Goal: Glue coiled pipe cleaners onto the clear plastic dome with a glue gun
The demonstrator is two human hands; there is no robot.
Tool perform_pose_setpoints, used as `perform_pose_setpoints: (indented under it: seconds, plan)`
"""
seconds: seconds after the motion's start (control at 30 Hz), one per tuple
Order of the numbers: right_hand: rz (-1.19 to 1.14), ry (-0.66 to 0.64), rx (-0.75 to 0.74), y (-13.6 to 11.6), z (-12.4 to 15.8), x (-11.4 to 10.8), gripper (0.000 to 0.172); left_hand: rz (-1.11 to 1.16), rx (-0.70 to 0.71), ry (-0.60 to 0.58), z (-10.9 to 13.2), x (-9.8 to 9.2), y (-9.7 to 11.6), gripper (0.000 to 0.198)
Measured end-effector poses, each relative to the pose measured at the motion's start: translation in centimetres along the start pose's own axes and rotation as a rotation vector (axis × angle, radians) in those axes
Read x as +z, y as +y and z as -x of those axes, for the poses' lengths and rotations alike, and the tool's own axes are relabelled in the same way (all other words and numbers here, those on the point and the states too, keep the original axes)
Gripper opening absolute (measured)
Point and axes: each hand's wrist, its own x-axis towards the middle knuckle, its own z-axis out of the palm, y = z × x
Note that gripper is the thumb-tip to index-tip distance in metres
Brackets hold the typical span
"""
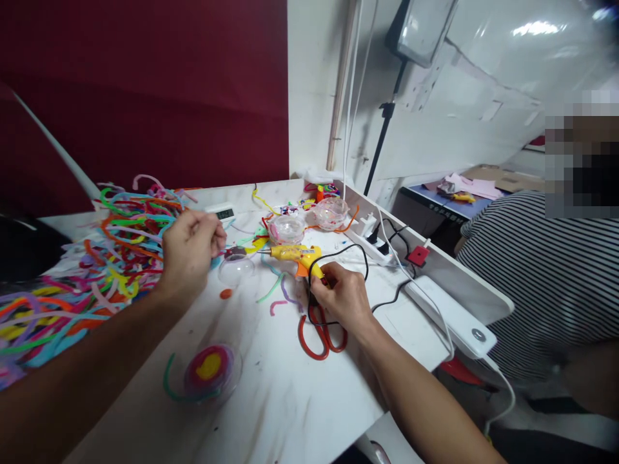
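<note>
My right hand (344,291) grips the handle of a yellow hot glue gun (289,252), its nozzle pointing left. Across from the nozzle my left hand (192,248) is closed, fingers curled in a pinch; what they hold, if anything, I cannot make out. A dark piece with a yellow bit (236,252) shows between that hand and the nozzle tip. Below lies a clear plastic dome (236,270). Red-handled scissors (314,335) lie beneath my right hand. Nearer to me sits a clear round case (213,370) with a pink and yellow coil and a green strand.
Coloured pipe cleaners (130,238) are heaped at left. Clear round containers (286,229) stand at the back beside scraps. A white power strip (374,241) and cables run along the right edge. A floor stand (384,129) rises behind. A person in a striped top (546,270) is at right.
</note>
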Motion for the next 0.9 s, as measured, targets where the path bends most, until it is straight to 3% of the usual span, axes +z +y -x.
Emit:
perform_pose_setpoints:
  seconds: [0.03, 0.13, 0.27, 0.43, 0.9]
  plan:
    - [-0.026, 0.012, -0.002, -0.1, 0.1, 0.0, 0.016, 0.014, -0.073, -0.055, 0.9, 0.1, -0.9, 0.007]
    - [-0.113, 0.030, -0.002, -0.3, 0.2, 0.0, 0.015, 0.046, -0.245, -0.290, 3.3, 1.6, -3.2, 0.022]
    - [-0.155, 0.011, 0.009, -0.4, 0.2, 0.1, 0.015, 0.128, -0.283, -0.437, 4.7, 4.3, -3.9, 0.033]
    - [-0.152, 0.005, 0.002, -0.3, 0.1, 0.2, 0.016, 0.211, -0.266, -0.438, 4.6, 5.7, -3.0, 0.028]
    - [-0.172, -0.023, 0.005, -0.4, 0.4, 0.2, 0.013, 0.244, -0.284, -0.366, 4.4, 6.2, -3.5, 0.017]
